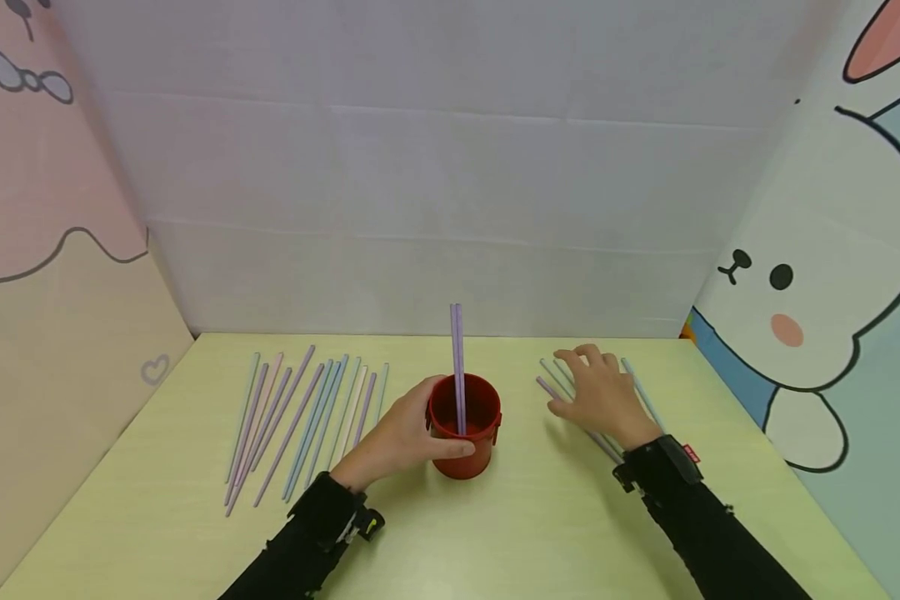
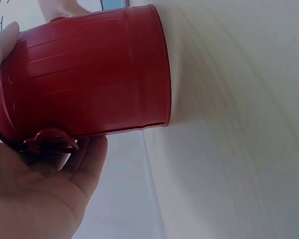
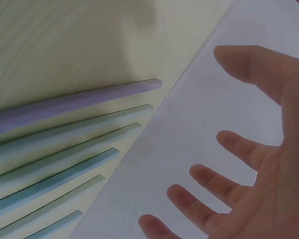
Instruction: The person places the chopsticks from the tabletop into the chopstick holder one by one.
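Note:
A small red metal bucket stands in the middle of the table, with two slender purple sticks upright inside it. My left hand grips the bucket from its left side, thumb across the near wall and fingers behind. In the left wrist view a small wire handle shows on the bucket's side, close to the palm. On the right, my right hand hovers with spread fingers over several pale green, blue and purple sticks. Nothing is between its fingers, and the hand partly hides those sticks in the head view.
Left of the bucket, several purple, blue, green and whitish sticks lie roughly side by side on the pale yellow table. A white panel rises at the back edge. Printed cartoon panels flank both sides.

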Demonstrator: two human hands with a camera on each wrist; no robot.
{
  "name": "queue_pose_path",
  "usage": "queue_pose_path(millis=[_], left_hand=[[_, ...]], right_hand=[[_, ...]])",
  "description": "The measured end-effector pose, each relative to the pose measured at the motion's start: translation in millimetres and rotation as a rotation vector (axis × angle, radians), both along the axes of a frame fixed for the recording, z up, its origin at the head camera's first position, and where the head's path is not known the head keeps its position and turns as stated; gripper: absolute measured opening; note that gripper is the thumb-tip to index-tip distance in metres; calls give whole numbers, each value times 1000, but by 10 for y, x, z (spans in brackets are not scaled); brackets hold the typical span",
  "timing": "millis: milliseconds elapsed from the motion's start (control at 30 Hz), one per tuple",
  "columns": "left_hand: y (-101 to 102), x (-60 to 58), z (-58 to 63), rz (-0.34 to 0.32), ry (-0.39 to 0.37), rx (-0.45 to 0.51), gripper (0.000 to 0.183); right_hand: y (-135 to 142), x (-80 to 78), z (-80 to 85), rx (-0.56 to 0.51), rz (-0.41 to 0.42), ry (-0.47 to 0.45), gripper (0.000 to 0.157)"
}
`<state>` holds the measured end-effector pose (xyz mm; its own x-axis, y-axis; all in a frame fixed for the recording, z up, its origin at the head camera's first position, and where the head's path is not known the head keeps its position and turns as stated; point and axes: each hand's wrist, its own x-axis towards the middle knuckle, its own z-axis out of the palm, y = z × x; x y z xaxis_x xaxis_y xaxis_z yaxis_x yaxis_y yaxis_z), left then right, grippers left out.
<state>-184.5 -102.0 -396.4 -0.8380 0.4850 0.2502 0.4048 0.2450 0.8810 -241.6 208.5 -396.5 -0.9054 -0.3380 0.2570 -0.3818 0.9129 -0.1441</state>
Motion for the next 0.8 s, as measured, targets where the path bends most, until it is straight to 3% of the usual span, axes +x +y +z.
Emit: queue_pose_path(millis=[167,500,800], left_hand=[[-1,-33,-40,-2,15,10,77],[-24,-217,-326,18,15,-19,81],[-30,-223,-325,18,12,-23,81]], right_hand=[[24,-14,-119,-12,4,-59,71],[2,-64,-234,-26,45,-128,62],[-44,-52,-229,-11,12,-172,53]])
